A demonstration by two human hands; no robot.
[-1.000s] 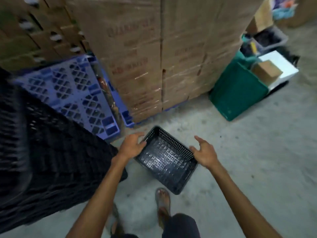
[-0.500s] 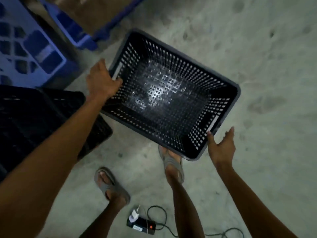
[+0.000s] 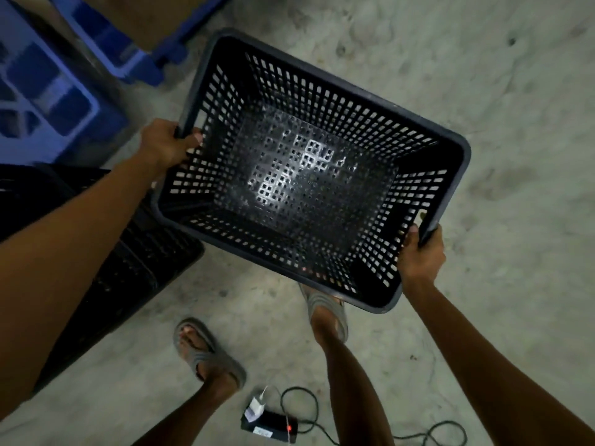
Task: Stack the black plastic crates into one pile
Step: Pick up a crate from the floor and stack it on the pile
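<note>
Currently the black crate (image 3: 309, 175) is held off the concrete floor (image 3: 483, 91), open side up. Left hand (image 3: 164, 146): grip closed around the rim at one short end. Right hand (image 3: 421, 255): grip closed around the opposite rim. Pile of black crates (image 3: 128, 268) lies low at left, beside a blue pallet (image 3: 48, 101). A charger (image 3: 267, 424) lies by the feet.

Glossy perforated black plastic crate (image 3: 309, 175); rough matt concrete floor (image 3: 483, 91).
</note>
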